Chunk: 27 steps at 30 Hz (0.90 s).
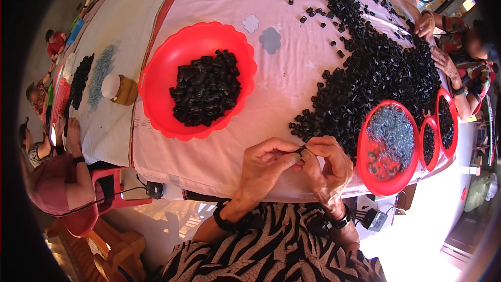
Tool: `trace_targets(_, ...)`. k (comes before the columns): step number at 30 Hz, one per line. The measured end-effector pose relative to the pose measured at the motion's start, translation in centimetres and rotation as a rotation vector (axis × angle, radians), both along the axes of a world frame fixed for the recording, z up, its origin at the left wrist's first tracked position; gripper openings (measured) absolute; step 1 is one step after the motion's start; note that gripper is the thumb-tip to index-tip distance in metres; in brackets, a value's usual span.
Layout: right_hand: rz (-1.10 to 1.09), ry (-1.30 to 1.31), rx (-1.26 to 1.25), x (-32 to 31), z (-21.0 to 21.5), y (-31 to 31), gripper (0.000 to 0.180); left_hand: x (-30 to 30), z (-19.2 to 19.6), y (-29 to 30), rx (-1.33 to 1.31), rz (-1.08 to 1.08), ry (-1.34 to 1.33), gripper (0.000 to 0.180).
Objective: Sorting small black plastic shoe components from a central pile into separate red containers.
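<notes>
My left hand [265, 166] and my right hand [329, 168] meet over the near edge of the table. Both pinch a small black part [301, 149] between thumbs and fingertips; most of it is hidden by the fingers. Just beyond my right hand spreads a large heap of small black ring-like plastic parts [360, 94]. To the right of that hand stands a red basin [365, 178] with many small shiny, clear-bluish pieces in it. A wide red scalloped basin [156, 81], at the left beyond my left hand, holds a pile of black parts [206, 89].
Two smaller red bowls [427, 165] with black parts stand at the far right. A jar [125, 91] with a pale lid sits left of the scalloped basin. Across the heap a co-worker's hands [443, 61] rest by the parts. Other people sit along the left side, near a red chair [104, 198].
</notes>
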State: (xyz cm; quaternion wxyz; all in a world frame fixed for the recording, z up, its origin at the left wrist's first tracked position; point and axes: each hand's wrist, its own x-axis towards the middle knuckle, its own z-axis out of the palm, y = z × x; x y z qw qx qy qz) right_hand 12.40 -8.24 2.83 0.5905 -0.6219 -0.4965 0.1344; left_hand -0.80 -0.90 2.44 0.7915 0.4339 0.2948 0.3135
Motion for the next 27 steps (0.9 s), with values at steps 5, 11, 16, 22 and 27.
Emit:
trace_targets(5, -0.001, 0.013, 0.023, -0.1, -0.1, 0.2, 0.015, 0.2, 0.0, -0.3, 0.075, 0.049, -0.061, 0.014)
trace_targets(11, 0.087, 0.004, 0.027, 0.3, -0.2, 0.4, 0.015, -0.4, -0.3, 0.1, 0.033, 0.017, -0.047, 0.015)
trace_targets(16, 0.076, 0.025, -0.063, 0.3, -0.1, 0.4, 0.016, -0.5, -0.1, 0.2, -0.009, 0.005, -0.043, 0.014)
trace_targets(22, 0.172, -0.226, -0.005, 0.7, 0.6, 0.6, 0.025, -1.2, -0.5, 0.8, -0.131, -0.023, -0.074, 0.010)
trace_targets(27, 0.149, -0.283, 0.007, 0.2, -0.1, 0.5, 0.039, -1.0, -0.2, 1.3, -0.184, -0.085, -0.069, 0.009)
